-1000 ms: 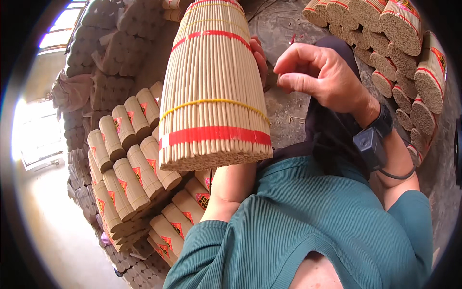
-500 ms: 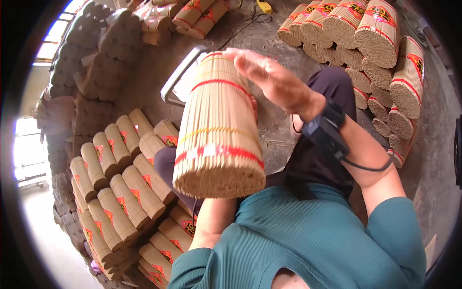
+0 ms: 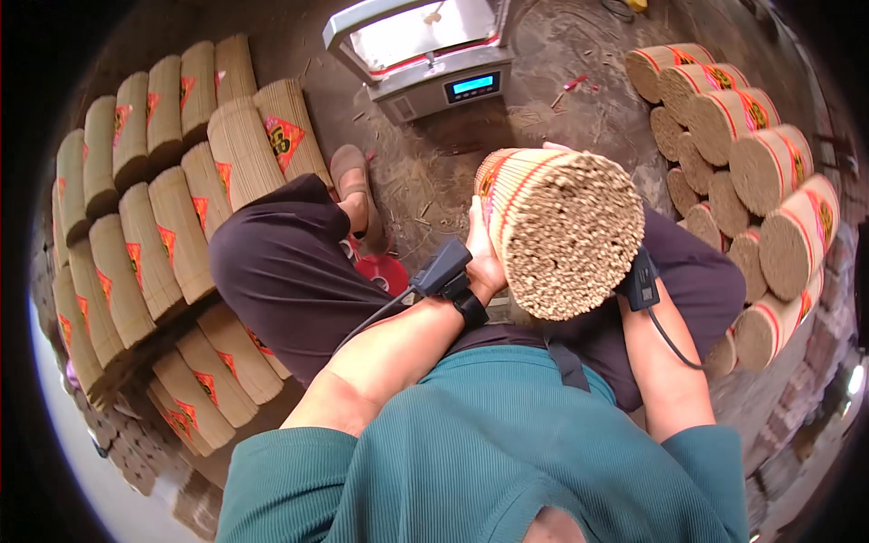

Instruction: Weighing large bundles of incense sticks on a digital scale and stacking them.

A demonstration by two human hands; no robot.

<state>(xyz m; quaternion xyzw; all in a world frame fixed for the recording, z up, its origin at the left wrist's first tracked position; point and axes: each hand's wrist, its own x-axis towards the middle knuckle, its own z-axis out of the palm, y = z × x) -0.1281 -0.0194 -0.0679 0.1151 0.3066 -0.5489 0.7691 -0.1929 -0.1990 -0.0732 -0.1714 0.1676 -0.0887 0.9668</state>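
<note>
Stick bundle [image 3: 575, 237] was held over the lap [image 3: 496, 337], left hand [image 3: 484, 251] gripped its side, right hand was hidden behind, fingers impossible to tell; silver machine [image 3: 407, 100] stood ahead, red-banded bundles [image 3: 769, 170] at right, left knee [image 3: 272, 242] blocked some brown bundles [image 3: 145, 258]

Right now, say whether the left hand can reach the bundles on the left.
Probably not: the left hand holds the held bundle, and the left knee lies between hand and stacked bundles.

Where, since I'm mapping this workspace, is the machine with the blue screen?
In the head view, the machine is top centre, beyond and left of the held bundle.
</note>
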